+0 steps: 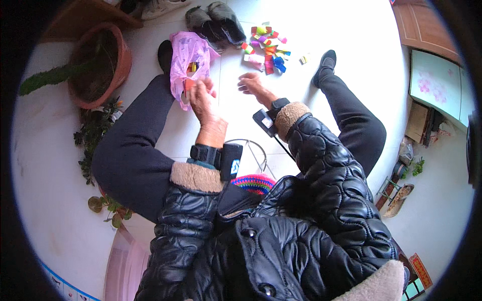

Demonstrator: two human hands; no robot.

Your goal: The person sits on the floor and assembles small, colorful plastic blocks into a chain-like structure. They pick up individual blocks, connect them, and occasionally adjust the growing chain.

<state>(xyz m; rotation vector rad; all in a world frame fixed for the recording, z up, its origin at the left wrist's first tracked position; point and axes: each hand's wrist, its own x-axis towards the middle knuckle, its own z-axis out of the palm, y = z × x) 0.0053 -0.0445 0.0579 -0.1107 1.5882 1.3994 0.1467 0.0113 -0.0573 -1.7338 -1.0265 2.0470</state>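
A pink plastic bag (193,42) stands on the floor by my left foot, its mouth gaping, with yellow and orange-red pieces showing inside. My left hand (204,103) is at the near right side of the bag, its fingers loosely bent and apart. Nothing shows in its grasp; part of the fingers overlaps the bag. Farther right, my right hand (257,86) hovers over the floor with its fingers stretched to the left, holding nothing. Beyond it lies a loose heap of small multicoloured pieces (269,51), resembling folded strips. One small pale piece (303,59) lies apart, right of the heap.
Dark shoes (216,22) stand behind the bag. At the left are a large clay plant pot (125,60) and leafy plants (90,138). My legs flank the floor area. A wire-framed stool (263,153) and a striped knitted cover (253,183) show below my hands. Pale cabinets (434,83) stand at right.
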